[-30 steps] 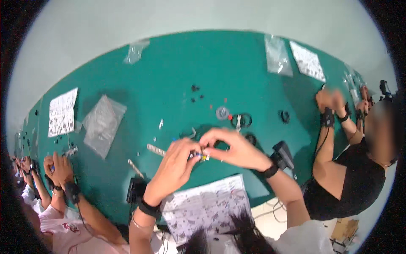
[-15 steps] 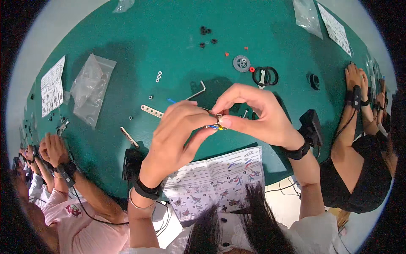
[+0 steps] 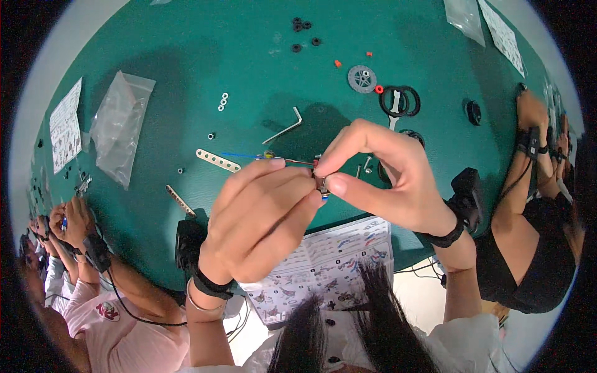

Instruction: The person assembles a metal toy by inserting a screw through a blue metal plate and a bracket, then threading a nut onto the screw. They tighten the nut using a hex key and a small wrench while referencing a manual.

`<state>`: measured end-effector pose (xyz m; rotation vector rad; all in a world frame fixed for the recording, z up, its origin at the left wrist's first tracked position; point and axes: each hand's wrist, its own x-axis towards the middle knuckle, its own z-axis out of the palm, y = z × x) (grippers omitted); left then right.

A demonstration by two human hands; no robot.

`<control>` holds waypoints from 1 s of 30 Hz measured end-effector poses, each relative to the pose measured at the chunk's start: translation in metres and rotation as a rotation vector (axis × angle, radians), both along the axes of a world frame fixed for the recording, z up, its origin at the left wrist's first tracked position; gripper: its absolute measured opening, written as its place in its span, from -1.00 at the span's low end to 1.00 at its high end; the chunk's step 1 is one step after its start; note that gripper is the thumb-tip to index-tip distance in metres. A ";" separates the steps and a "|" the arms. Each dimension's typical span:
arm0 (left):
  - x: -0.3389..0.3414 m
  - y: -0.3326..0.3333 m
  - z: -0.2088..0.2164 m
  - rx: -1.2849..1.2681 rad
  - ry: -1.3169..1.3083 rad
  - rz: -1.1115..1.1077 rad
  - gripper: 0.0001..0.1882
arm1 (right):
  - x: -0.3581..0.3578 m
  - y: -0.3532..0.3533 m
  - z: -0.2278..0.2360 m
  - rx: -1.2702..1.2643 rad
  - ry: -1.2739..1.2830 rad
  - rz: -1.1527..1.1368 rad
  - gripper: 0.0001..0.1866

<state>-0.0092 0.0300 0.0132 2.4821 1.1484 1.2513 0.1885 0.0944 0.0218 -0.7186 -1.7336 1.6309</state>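
Note:
Above the middle of the table, my left hand (image 3: 258,214) is closed on a small model assembly (image 3: 324,194) with silver, red and blue parts. Most of it is covered by my fingers. A thin blue strip (image 3: 242,155) sticks out to the left past my left fingers. My right hand (image 3: 388,177) meets the left one, its thumb and index finger pinching a tiny metallic part at the assembly; its exact kind is hidden. An L-shaped hex key (image 3: 287,127) lies just beyond my hands. Under my left wrist is a printed instruction sheet (image 3: 292,273).
Perforated metal strips (image 3: 217,160) and small nuts (image 3: 222,102) lie left. Beyond my right hand are a grey spoked wheel (image 3: 359,81), black rings (image 3: 410,102), a small spanner (image 3: 395,105) and screws (image 3: 368,165). A plastic bag (image 3: 121,127) lies far left. Other people sit on both sides.
My left hand has turned more palm-down over the assembly, and less yellow shows at its near end. More of the blue strip is visible. The view has shifted slightly.

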 end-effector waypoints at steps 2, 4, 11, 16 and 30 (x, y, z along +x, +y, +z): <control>0.002 -0.001 0.003 0.002 0.012 0.000 -0.78 | 0.000 0.000 0.003 -0.009 -0.004 -0.005 -0.89; 0.003 -0.002 0.003 0.001 0.030 0.007 -0.80 | -0.002 0.000 0.001 0.031 -0.030 -0.016 -0.92; 0.005 -0.004 0.006 0.007 0.078 0.043 -0.85 | 0.003 -0.001 0.007 -0.006 -0.095 0.003 -0.89; 0.006 -0.003 0.003 0.029 0.082 0.053 -0.84 | 0.001 -0.001 0.001 0.013 -0.070 -0.018 -0.89; 0.000 0.003 0.000 -0.190 -0.159 0.035 -0.73 | -0.001 -0.003 -0.002 -0.114 -0.016 -0.033 -0.89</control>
